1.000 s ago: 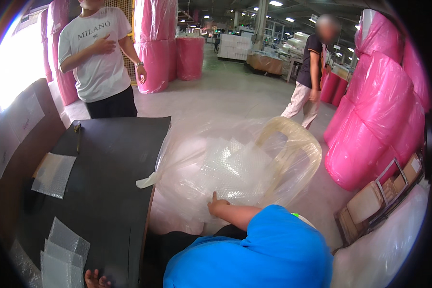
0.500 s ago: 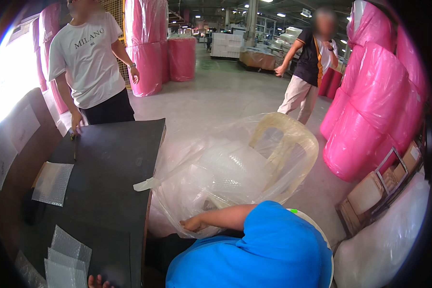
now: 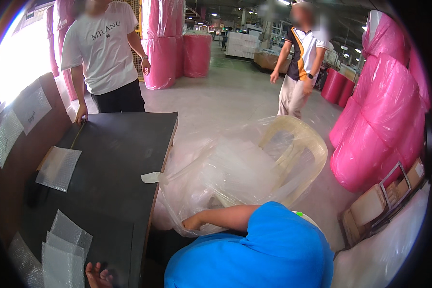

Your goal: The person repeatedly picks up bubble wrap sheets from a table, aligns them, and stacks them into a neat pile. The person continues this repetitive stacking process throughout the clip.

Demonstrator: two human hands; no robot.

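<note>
The hands are well apart: the left hand (image 3: 99, 275), fingers loosely curled, is beside the bubble-wrap pieces (image 3: 62, 263) on the table (image 3: 117, 168). The right hand (image 3: 193, 222), a second ago on the clear plastic bag (image 3: 216, 168), is now at its near edge; whether it grips is unclear. Beyond, a co-worker's hand (image 3: 81, 116), earlier at the chest, touches the tape measure (image 3: 77, 136); another co-worker (image 3: 298, 62) has turned this way.

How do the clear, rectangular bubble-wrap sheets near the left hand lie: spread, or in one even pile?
Spread, overlapping: the clear, rectangular bubble-wrap sheets near the left hand show staggered edges on the black tabletop.
</note>
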